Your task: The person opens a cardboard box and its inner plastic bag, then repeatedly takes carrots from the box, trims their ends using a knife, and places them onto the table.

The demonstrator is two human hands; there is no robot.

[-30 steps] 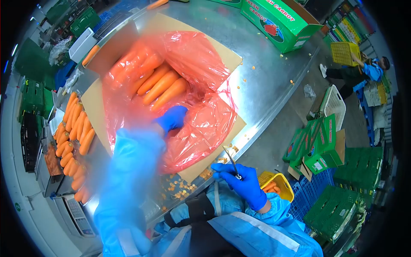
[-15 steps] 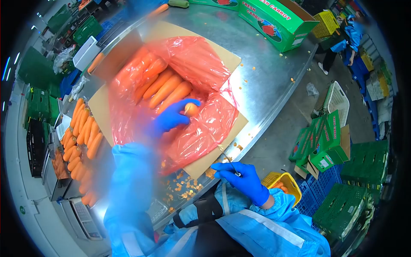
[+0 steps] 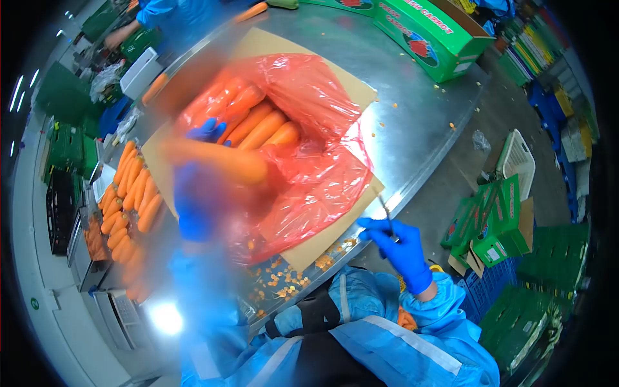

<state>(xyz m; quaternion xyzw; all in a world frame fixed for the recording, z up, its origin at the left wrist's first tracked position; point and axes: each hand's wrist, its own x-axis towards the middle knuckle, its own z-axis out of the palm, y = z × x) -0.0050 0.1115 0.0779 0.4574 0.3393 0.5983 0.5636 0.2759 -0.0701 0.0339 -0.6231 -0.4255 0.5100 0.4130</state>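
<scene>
My left hand (image 3: 193, 203), in a blue glove and smeared by motion, grips a large carrot (image 3: 225, 161) above an open cardboard box (image 3: 313, 248). Red plastic film (image 3: 316, 187) lines that box, and several carrots (image 3: 261, 126) lie side by side in it. My right hand (image 3: 403, 251), also gloved in blue, is closed around a small knife (image 3: 384, 205) past the table's near edge. Its thin blade points up and away from me. Dirt or a smear on the lens blurs the left forearm and part of the box.
Left of the box lies a pile of carrots (image 3: 132, 187). Carrot trimmings (image 3: 290, 284) litter the metal table (image 3: 412, 142) near its edge. A green carton (image 3: 429, 39) stands at the far side. Another person's blue sleeve (image 3: 158, 9) shows at upper left. Crates and cartons stand right.
My left hand has lifted a carrot out of the box and drawn it leftward, turning it sideways. The right hand with the knife has moved slightly up and right. Another person appears at upper left.
</scene>
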